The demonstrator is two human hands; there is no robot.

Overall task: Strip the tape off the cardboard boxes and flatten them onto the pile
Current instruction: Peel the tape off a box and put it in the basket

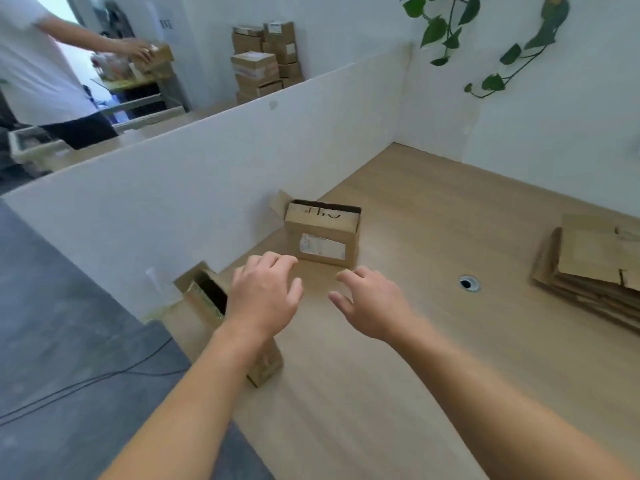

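Wooden table [398, 358] — open box [322, 233] just beyond both hands' fingertips.

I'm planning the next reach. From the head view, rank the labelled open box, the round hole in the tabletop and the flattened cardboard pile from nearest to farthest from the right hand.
1. The labelled open box, just ahead of the right hand.
2. The round hole, off to the hand's right.
3. The flattened cardboard pile, at the far right edge of the view.
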